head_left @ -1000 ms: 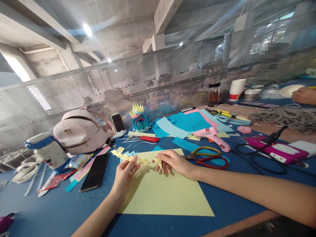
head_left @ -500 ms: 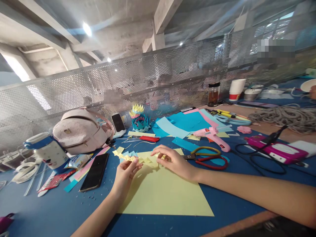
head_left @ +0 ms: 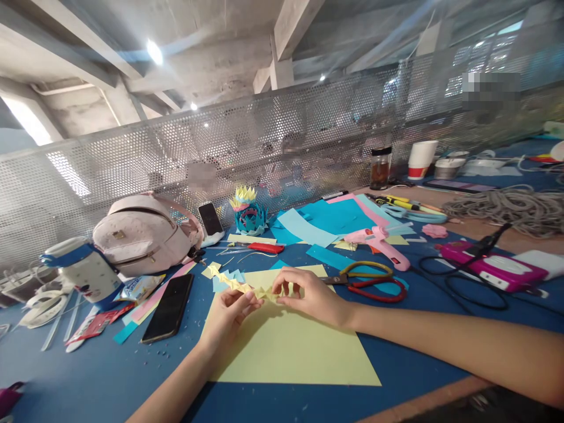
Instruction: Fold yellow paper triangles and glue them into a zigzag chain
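Note:
A folded yellow paper strip (head_left: 233,284) with zigzag points stretches between my hands. My left hand (head_left: 233,311) pinches it near the middle, and its free end sticks out to the upper left. At the right end, the fingers of my right hand (head_left: 304,294) close on the strip, partly hiding it. Both hands hover over a large pale yellow sheet (head_left: 295,352) on the blue table. To the right of my right hand lie scissors (head_left: 374,282) with one yellow and one red handle.
Behind the hands are a red utility knife (head_left: 265,248), a layered blue, pink and yellow paper flower (head_left: 249,214) and blue paper sheets (head_left: 335,217). A pink glue gun (head_left: 381,244) lies right. Leftward are a phone (head_left: 168,306), a pink backpack (head_left: 143,235) and a cup (head_left: 83,270).
My left hand has shifted slightly right with the yellow strip. My right hand's fingers have lowered and closed on the strip's right end, and the hands are nearer each other.

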{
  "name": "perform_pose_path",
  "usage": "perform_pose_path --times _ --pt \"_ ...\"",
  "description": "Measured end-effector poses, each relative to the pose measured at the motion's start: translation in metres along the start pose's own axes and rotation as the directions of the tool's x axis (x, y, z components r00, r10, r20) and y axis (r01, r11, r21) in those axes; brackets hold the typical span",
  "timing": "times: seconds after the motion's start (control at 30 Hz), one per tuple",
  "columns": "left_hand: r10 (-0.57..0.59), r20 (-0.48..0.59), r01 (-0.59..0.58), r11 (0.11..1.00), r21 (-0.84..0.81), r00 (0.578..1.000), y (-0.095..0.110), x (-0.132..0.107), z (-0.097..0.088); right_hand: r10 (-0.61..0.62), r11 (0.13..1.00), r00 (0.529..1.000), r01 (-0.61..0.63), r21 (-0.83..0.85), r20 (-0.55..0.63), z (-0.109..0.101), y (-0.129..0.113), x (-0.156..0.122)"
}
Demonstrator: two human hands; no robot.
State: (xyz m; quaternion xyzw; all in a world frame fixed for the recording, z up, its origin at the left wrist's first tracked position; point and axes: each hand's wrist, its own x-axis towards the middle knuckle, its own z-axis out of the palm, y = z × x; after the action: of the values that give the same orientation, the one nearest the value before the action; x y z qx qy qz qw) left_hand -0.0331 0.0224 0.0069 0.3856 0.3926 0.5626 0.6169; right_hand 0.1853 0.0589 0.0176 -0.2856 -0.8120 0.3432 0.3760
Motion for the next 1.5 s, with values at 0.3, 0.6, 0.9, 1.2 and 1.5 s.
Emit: perform_pose_path --times 0.3,0.6,0.9,1.2,1.5 --pt "0.020 0.087 -0.028 0.996 0.084 0.996 0.0000 -0.0042 0.0020 0.001 1.000 1.000 -0.001 -0.005 0.003 0.0006 -0.0052 -0.0009" --pt "0.044 0.071 -0.056 0.983 0.172 0.996 -0.0037 -0.0053 0.0010 -0.028 0.996 1.000 0.028 -0.084 0.010 0.0026 -0.0064 -0.0031" --pt "0.062 0.056 -0.069 0.988 0.139 0.996 -0.0004 -0.0065 0.0051 -0.018 0.998 0.997 0.023 0.063 -0.076 0.0022 -0.0047 0.0004" --pt "0.059 0.091 -0.072 0.987 0.144 0.994 0.0024 -0.0090 0.0097 0.006 0.996 0.996 0.002 0.088 -0.087 0.0033 -0.0101 -0.0006" --pt "0.063 0.080 -0.074 0.988 0.134 0.995 0.0016 -0.0094 0.0094 0.007 0.997 0.991 0.004 0.083 -0.133 0.0039 -0.0003 0.0001"
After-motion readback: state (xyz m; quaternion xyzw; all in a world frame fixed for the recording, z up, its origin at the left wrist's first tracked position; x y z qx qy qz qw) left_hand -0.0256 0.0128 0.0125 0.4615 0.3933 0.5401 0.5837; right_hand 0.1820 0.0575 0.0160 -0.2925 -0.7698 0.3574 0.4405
